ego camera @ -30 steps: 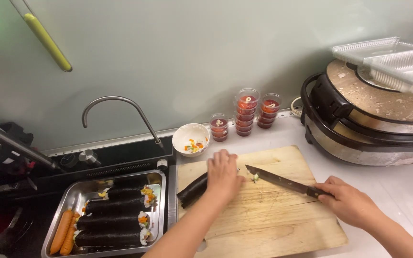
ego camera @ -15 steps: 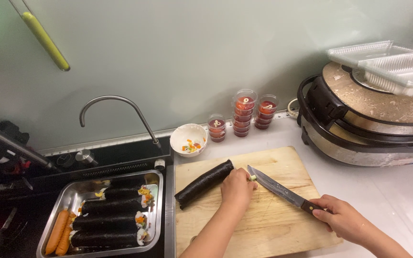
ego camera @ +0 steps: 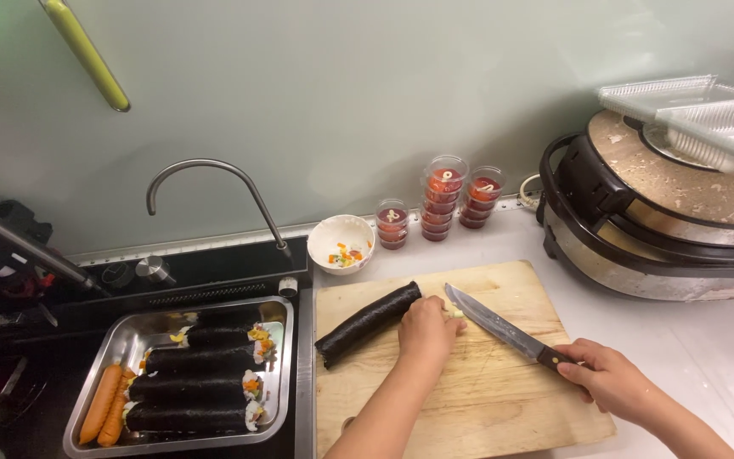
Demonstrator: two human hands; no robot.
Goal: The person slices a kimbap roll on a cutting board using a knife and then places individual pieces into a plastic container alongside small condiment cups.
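Head view: my two hands at the seaweed rice roll on the cutting board.

My left hand is curled over the right end of the seaweed rice roll, which lies slanted at centre frame on the wooden cutting board. My right hand, lower right, is clamped on the handle of the knife, whose tip is beside my left knuckles. I judge the roll soft, light and easily squashed; best held gently, close to the cut.

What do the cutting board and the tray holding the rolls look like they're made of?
The cutting board looks like pale, unfinished wood: matte, with visible grain. The tray looks like stainless steel: silvery, with a shiny, reflective rim, though another polished metal is possible.
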